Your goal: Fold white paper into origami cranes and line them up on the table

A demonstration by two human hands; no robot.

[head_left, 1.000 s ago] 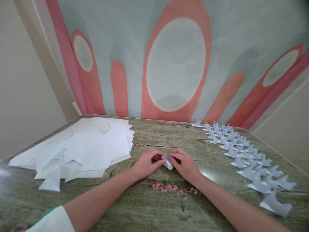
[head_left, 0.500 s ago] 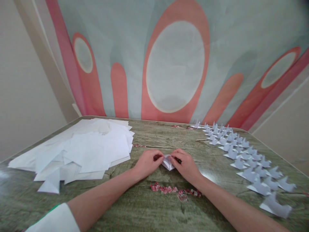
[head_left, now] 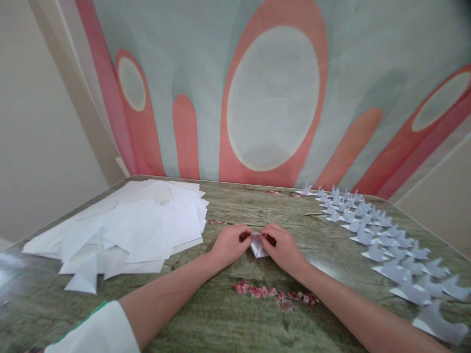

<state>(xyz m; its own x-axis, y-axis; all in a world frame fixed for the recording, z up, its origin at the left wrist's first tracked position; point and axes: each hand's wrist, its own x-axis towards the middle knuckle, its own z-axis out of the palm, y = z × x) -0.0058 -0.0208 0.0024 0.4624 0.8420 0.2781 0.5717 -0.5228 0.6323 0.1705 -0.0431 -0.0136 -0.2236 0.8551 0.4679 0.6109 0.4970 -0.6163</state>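
A small folded piece of white paper [head_left: 259,249] is held just above or on the table, between both hands at the middle of the view. My left hand [head_left: 232,243] pinches its left upper edge between thumb and fingers. Opposite it, my right hand [head_left: 281,245] grips the right upper edge, fingers closed. The fingertips nearly meet and cover the top of the paper. Its lower part shows as a pointed, creased shape.
White paper sheets [head_left: 147,225] lie in a spread pile at the left, a folded triangular piece [head_left: 84,277] at its near edge. Several folded paper birds [head_left: 375,252] stand in rows at the right. The wood-patterned table [head_left: 221,314] meets a patterned backdrop [head_left: 206,59].
The whole view has shifted slightly, so things sit a little further right. Both hands still hold the folded paper, with the fingers slightly repositioned along its top.
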